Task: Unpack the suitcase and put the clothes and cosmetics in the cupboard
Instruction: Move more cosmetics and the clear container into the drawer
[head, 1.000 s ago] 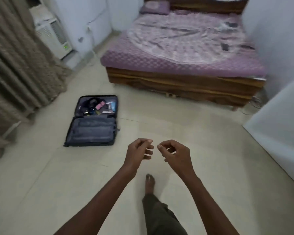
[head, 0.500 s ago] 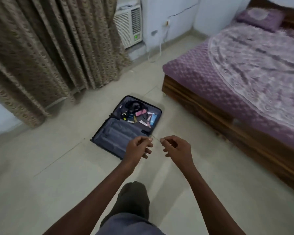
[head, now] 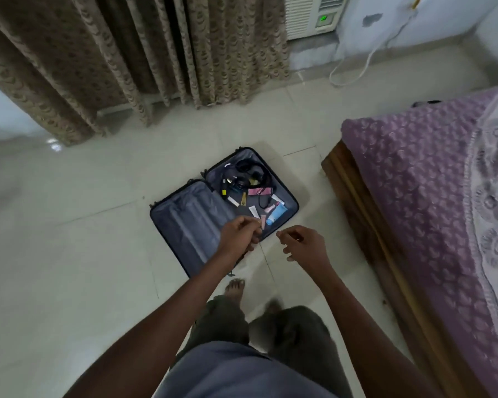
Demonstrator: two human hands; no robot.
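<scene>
Tiled floor (head: 69, 268) (pale), curtains (head: 112, 58), bed (head: 429, 196)

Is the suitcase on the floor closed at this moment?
No, the suitcase lies open flat on the tiled floor, with headphones and small cosmetic tubes showing in its far half.

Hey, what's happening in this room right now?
A person stands over an open suitcase lying flat on the tiled floor beside a bed. The half nearer the bed holds headphones and small tubes of cosmetics; the other half shows only lining. No clothes are visible in it. The left hand and right hand hang above the case with fingers loosely curled, holding nothing. Nothing is being lifted yet.
</scene>
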